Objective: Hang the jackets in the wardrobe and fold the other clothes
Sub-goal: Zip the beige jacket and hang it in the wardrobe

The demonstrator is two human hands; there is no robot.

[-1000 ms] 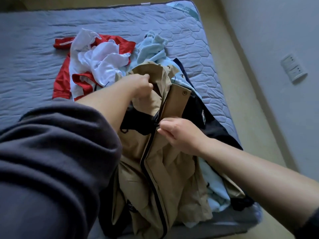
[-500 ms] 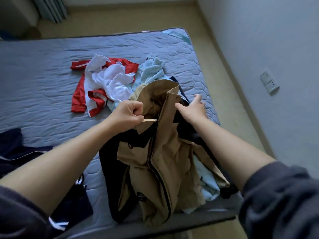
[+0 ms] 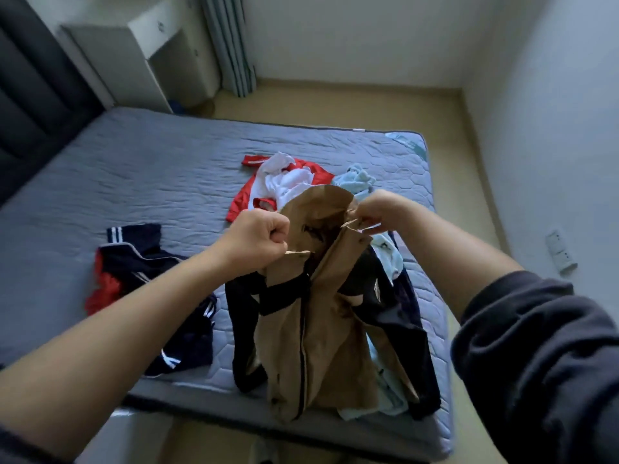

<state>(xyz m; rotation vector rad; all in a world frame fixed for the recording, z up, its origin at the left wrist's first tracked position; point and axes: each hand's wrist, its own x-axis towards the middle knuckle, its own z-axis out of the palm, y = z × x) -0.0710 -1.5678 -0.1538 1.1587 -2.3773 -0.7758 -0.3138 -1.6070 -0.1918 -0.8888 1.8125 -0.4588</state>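
At frame centre, left hand [image 3: 259, 241] and right hand [image 3: 376, 209] clench opposite collar corners of the tan jacket [image 3: 321, 336], whose length hangs below both fists.

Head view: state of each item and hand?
tan jacket, held up by its collar, bottom draped on mattress
left hand, gripping the collar
right hand, pinching the collar
red and white shirt, crumpled, unfolded
light blue garment, crumpled, unfolded
navy clothes, heaped, unfolded

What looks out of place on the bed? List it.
Crumpled clothes litter the mattress: a red-and-white shirt, a navy garment, a light blue one. The tan jacket hangs over the near edge.
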